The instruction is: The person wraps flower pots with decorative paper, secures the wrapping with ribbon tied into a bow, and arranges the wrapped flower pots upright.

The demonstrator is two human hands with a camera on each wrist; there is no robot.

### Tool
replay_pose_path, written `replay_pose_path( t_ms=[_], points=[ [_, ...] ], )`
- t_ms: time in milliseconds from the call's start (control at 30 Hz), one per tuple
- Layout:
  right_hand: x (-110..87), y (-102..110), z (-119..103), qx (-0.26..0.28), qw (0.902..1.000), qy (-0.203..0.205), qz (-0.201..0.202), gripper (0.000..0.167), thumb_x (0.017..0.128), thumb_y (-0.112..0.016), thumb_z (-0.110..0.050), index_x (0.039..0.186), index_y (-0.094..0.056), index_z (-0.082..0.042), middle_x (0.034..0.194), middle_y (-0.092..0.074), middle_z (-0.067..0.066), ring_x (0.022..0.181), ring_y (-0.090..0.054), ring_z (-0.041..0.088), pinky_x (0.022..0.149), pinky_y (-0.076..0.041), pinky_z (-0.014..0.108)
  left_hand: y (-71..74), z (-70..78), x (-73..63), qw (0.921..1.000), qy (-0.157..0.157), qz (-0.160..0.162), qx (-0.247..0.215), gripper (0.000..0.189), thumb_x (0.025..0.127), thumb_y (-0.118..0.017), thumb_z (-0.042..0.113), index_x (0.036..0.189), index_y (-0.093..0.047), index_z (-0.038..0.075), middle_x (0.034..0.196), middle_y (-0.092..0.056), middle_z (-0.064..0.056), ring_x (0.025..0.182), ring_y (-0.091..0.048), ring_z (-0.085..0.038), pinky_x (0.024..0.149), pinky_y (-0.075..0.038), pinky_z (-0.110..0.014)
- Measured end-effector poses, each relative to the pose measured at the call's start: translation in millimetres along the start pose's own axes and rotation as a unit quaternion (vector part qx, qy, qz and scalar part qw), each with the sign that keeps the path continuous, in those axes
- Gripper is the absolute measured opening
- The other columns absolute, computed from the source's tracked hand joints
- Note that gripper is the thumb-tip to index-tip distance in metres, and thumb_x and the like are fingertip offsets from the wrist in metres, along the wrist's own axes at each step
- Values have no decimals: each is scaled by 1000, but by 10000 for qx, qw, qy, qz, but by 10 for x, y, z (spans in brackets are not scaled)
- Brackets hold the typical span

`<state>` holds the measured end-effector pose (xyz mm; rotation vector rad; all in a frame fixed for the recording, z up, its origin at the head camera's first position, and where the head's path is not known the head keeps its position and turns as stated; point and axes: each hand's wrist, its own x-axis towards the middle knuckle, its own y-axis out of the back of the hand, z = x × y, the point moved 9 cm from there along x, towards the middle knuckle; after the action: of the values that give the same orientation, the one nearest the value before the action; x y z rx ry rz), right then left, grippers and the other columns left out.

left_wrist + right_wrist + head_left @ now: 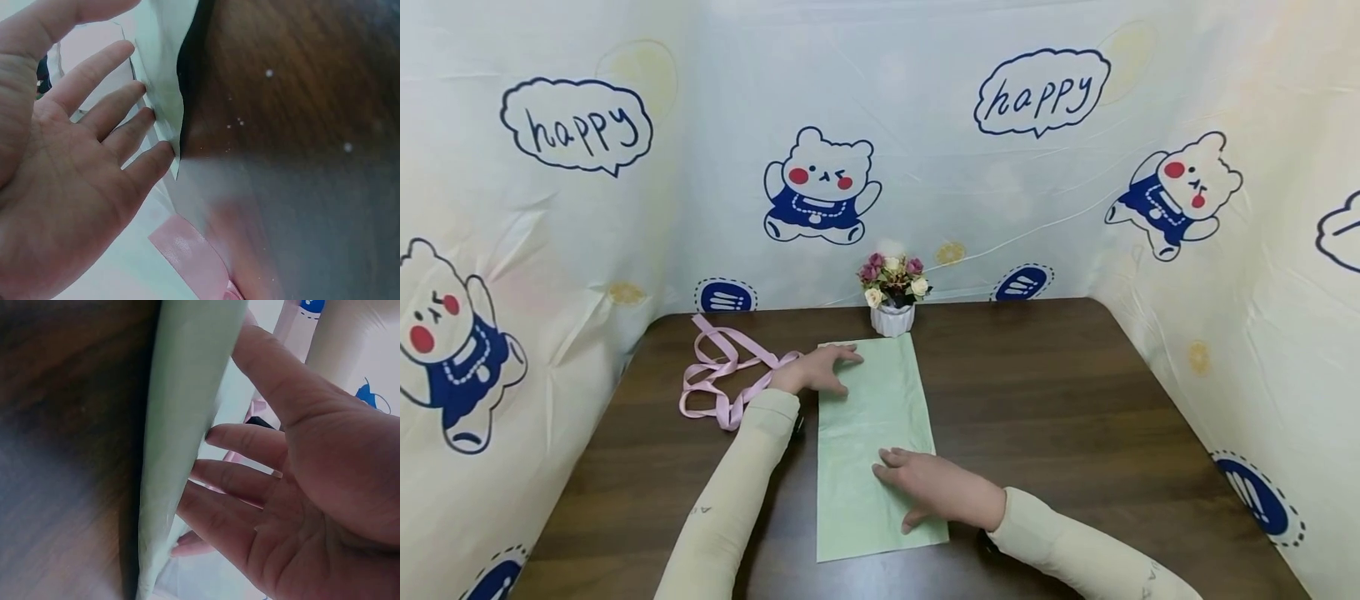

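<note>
A long, flat piece of pale green paper (876, 425) lies lengthwise on the dark wooden table; whether it is a folded sheet or a bag I cannot tell. My left hand (815, 371) is at its far left edge, fingers spread. In the left wrist view, the fingertips (164, 150) of that hand touch the paper's surface. Over the near right part of the paper, my right hand (942, 487) has its fingers extended. Its fingertips (195, 467) rest on the paper (184, 394) in the right wrist view. Neither hand grips anything.
A loosely looped pink ribbon (722, 367) lies on the table, left of my left wrist. Just beyond the paper's far end stands a white pot (892, 320) of artificial-looking flowers (891, 279). Behind the table (1045, 400) hangs a printed cloth (925, 183).
</note>
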<state>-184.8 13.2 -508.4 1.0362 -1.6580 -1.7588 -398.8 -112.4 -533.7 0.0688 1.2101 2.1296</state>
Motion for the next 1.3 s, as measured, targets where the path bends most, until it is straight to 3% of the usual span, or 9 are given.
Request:
replay_pose_path(
  t_ms=[167,300,433,533,600,700,833,1100,1300],
  points=[
    [14,18,-1,52,10000,-32,-67,88,70,-87,-51,143,-58,-10,147,-56,13,136,-54,22,104,-48,25,42,34,-22,9996,-148,225,-64,62,86,-79,16,144,-59,13,163,-35,-14,152,-27,-37,120,-29,-56],
    [19,35,8,206,9996,-76,-171,88,71,-87,-50,143,-57,-9,148,-55,14,137,-53,24,105,-48,27,164,58,-69,9942,-394,964,-276,52,87,-77,12,137,-65,8,153,-49,-15,141,-44,-38,113,-40,-56],
    [12,28,16,220,9996,-71,-159,89,70,-87,-49,143,-57,-9,148,-55,15,137,-53,24,106,-48,28,349,61,-211,9779,-407,2003,-439,30,91,-70,7,121,-72,1,120,-70,-15,104,-67,-30,88,-56,-45],
    [6,16,21,182,9997,-61,-116,89,70,-87,-50,143,-57,-10,148,-55,14,137,-53,23,106,-48,27,419,35,-364,9707,53,2378,-348,18,97,-65,14,97,-76,-1,83,-70,-10,69,-63,-21,63,-53,-35],
    [4,15,21,194,9997,-48,-104,88,70,-87,-50,143,-57,-10,148,-55,14,137,-53,23,106,-48,27,380,8,-459,9730,532,2237,-195,31,100,-63,22,79,-74,1,65,-64,-7,55,-58,-18,54,-48,-31],
    [5,19,20,175,9998,-37,-106,88,70,-87,-51,143,-57,-10,148,-55,14,137,-53,23,105,-48,26,205,-15,-583,9804,1160,1587,-120,48,101,-62,31,64,-69,2,51,-60,-7,43,-56,-20,46,-47,-31],
    [4,30,22,193,9997,-39,-114,88,70,-86,-50,143,-57,-10,148,-55,14,137,-53,22,105,-48,26,-14,13,-721,9805,1657,1052,-30,48,99,-63,36,65,-67,2,50,-62,-8,44,-61,-21,44,-48,-31],
    [4,56,9,200,9998,54,50,87,69,-88,-48,140,-59,-8,145,-57,14,135,-55,23,104,-49,27,-239,30,-844,9686,2185,1166,206,41,95,-72,38,71,-62,6,45,-58,-5,38,-58,-16,40,-44,-28],
    [-4,52,-6,187,9997,120,124,85,69,-89,-48,138,-59,-9,144,-58,14,134,-56,22,103,-49,26,-306,43,-857,9678,2129,1341,-84,39,93,-75,31,69,-62,5,45,-57,-6,38,-58,-16,40,-45,-28]
  ],
)
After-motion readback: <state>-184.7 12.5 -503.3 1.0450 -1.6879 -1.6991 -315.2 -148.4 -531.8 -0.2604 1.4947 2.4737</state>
